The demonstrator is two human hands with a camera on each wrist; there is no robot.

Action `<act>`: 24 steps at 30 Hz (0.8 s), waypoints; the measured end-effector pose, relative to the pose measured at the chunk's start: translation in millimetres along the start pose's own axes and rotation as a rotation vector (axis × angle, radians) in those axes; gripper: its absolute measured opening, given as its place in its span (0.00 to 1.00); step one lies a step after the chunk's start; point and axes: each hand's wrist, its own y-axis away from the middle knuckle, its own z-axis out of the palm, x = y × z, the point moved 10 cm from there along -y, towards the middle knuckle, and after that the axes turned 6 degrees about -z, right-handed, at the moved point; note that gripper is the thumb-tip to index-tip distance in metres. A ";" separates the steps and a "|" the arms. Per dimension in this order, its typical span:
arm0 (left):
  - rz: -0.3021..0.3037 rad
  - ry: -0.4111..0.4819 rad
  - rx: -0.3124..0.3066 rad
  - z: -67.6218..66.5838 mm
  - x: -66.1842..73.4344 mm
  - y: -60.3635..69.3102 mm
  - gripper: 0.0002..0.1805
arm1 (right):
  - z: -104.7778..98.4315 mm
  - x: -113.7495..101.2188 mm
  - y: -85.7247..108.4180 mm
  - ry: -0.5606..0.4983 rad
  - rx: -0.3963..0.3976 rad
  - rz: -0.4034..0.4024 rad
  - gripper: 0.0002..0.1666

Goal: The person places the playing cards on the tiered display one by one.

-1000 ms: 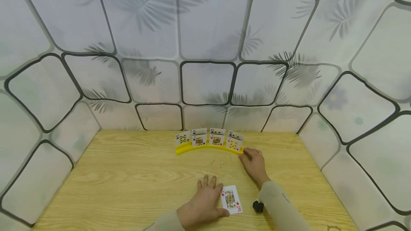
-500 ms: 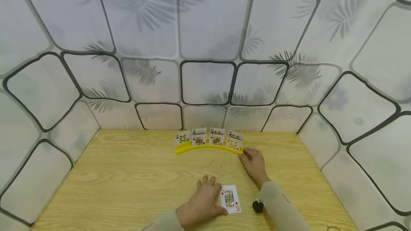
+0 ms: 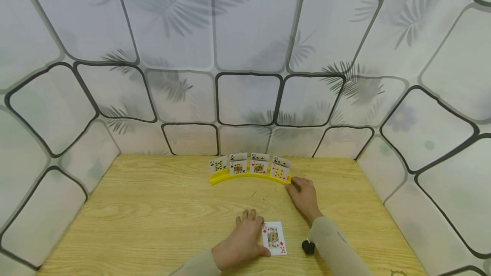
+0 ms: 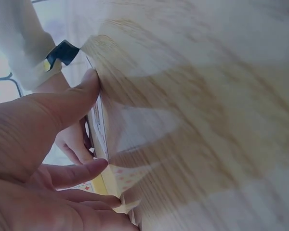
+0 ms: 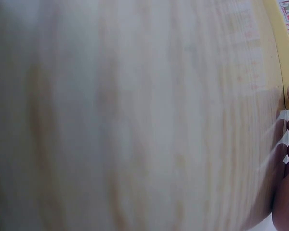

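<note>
A king of diamonds playing card (image 3: 273,238) lies face up on the wooden table. My left hand (image 3: 242,242) holds it at its left edge, thumb at the near corner and index finger at the far one. In the left wrist view the card's thin edge runs between those two fingertips, while the other fingers rest lower. Farther back stands a curved yellow card holder (image 3: 230,177) with several playing cards upright in two rows. My right hand (image 3: 305,197) pinches its right end between thumb and fingers; the right wrist view shows only part of this grip.
A black object (image 3: 308,247) sits by the right sleeve, apparently at the wrist. Patterned fabric walls (image 3: 245,97) enclose the table at the back and both sides. Bare wood (image 3: 153,216) stretches left of the left hand.
The king of diamonds and my left thumb have shifted slightly to the left. My right hand and the card holder have stayed in place.
</note>
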 end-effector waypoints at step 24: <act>-0.030 0.126 -0.017 -5.5 -4.3 3.7 0.44 | 0.9 1.1 0.8 -0.004 -0.016 0.014 0.29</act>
